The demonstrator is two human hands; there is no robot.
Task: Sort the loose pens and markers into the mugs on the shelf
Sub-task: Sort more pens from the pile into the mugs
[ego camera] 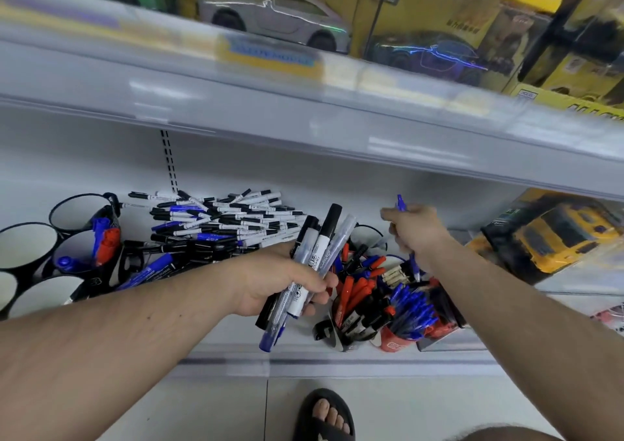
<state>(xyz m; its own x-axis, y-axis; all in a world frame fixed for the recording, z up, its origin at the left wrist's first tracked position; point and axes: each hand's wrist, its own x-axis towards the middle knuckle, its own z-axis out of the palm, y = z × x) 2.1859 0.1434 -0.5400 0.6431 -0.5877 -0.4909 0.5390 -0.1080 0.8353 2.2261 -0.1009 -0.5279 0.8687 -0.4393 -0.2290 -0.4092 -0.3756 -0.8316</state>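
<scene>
— Left hand (273,282)?
— Closed around a bundle of markers (310,265): black caps fanned up and away, blue-tipped ends hanging down past the palm toward the shelf's front edge.

— And the right hand (413,231)?
— Fisted on a blue pen (407,234), cap end poking out above the knuckles, tip emerging below the wrist. Raised over the crowded mugs at right.

— Below that grip?
— Dark mug (358,319) packed with red and black markers, just beside a red mug (393,342) bristling with blue pens. Rim of another mug behind, mostly hidden by the hand.

— Loose stock?
— Heap of white-barrelled markers (223,221) with black and blue caps, sprawled mid-shelf, behind and left of the bundle; a few blue ones spilling toward the front.

— Farther left?
— Cluster of black mugs with white insides (28,246), most bare inside; one (79,248) carrying blue and red markers.

— Surface and surroundings?
— White shop shelf (337,349) with a price-strip lip. Boxed yellow toy truck (560,234) at right. Upper shelf (236,103) blurred, silver toy car (277,18) in packaging on it. Pale floor below, foot in a black sandal (326,413) at bottom.
</scene>
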